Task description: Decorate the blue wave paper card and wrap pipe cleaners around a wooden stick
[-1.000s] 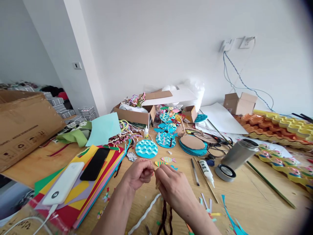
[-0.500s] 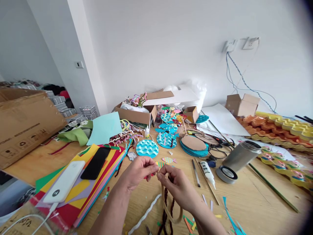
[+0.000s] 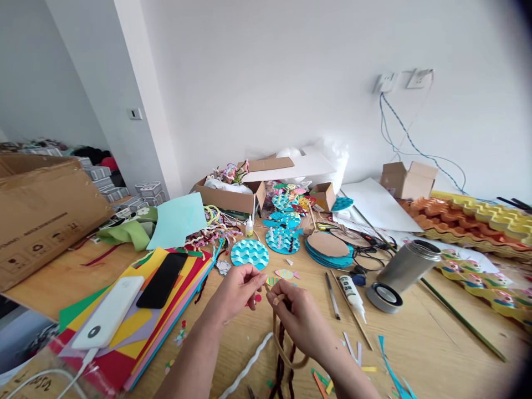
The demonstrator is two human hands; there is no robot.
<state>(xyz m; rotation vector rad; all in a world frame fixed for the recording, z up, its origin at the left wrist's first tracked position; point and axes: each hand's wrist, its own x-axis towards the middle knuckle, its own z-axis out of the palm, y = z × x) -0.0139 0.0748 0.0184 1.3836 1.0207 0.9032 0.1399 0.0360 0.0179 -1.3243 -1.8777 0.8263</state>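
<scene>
My right hand pinches a tan pipe cleaner, whose loose length hangs in a loop beneath the fingers. Close by, my left hand is closed in a pinch at the strand's short end, between the two hands. Dark brown pipe cleaners show below my right hand, partly behind the tan loop. A white twisted pipe cleaner lies on the table in front. Just beyond my fingertips are a striped paper fish and a round blue wave-layered disc. Something small and red shows under my left hand.
To the left, a phone and a white power bank lie on coloured sheets. On the right are a glue bottle, a pen, a metal flask and egg trays. Cardboard-topped blue discs stand behind.
Both hands stay together with the tan pipe cleaner between them. The left fingertips have shifted slightly, and more of the red piece shows. The view has moved a little.
</scene>
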